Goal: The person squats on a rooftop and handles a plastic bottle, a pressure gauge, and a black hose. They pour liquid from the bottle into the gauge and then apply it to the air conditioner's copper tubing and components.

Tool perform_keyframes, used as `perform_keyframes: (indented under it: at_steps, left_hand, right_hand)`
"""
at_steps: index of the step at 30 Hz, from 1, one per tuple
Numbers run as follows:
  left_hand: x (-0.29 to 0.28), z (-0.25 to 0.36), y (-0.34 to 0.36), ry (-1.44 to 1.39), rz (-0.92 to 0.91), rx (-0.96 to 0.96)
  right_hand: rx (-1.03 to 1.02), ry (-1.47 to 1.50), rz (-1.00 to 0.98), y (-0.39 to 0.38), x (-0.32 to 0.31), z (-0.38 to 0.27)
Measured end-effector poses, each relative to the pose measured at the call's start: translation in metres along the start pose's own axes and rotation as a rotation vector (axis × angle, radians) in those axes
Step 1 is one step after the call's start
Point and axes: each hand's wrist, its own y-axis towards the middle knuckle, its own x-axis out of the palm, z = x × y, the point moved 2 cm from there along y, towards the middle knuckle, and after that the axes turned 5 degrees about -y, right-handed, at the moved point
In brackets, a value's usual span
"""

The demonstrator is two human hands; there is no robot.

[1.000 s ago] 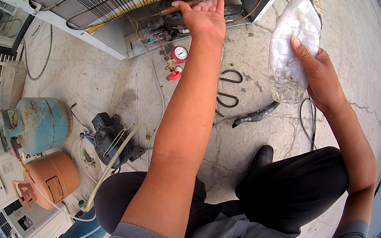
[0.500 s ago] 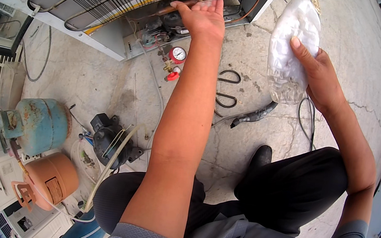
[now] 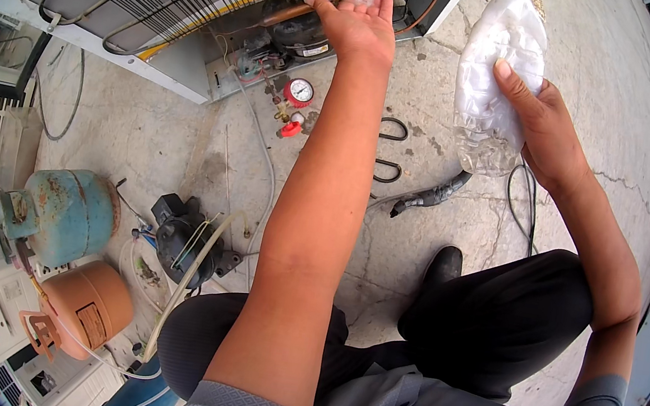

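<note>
My left hand [image 3: 358,36] reaches into the lower back of a refrigerator [image 3: 140,3], palm up and fingers spread, with whitish suds on them. A thin dark tube passes by its fingers, and a copper-coloured cylinder [image 3: 288,14] lies beside the thumb. Just below is a black compressor [image 3: 303,38], partly covered by the hand and pipes. In my right hand [image 3: 552,136] is a crumpled clear plastic bottle [image 3: 503,53] full of white foam, with some clear liquid at its lower end. The fingers wrap behind it and the thumb presses on its front.
A red pressure gauge [image 3: 299,92] with a valve lies by the refrigerator. At the left are a second black compressor [image 3: 189,241], a rusty teal gas cylinder [image 3: 71,215] and an orange one [image 3: 87,306]. Hoses and a black cable [image 3: 518,202] cross the cracked concrete.
My left hand has shifted slightly to the right and up along the pipes. The bottle in my right hand is almost still.
</note>
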Motion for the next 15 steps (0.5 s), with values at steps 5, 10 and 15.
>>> perform_keyframes:
  at_steps: [5, 10, 15]
  left_hand:
    - [-0.0016, 0.0004, 0.0011, 0.007, 0.007, 0.009]
    - [0.0002, -0.003, 0.0015, 0.003, 0.016, 0.011]
    - [-0.0005, -0.0086, 0.0039, 0.002, 0.009, 0.0]
  right_hand:
    - [0.004, 0.009, -0.003, -0.0001, -0.0006, -0.0009]
    - [0.018, -0.004, -0.01, 0.0017, -0.0067, 0.0027]
    - [-0.004, 0.038, 0.003, 0.0018, -0.0061, -0.0006]
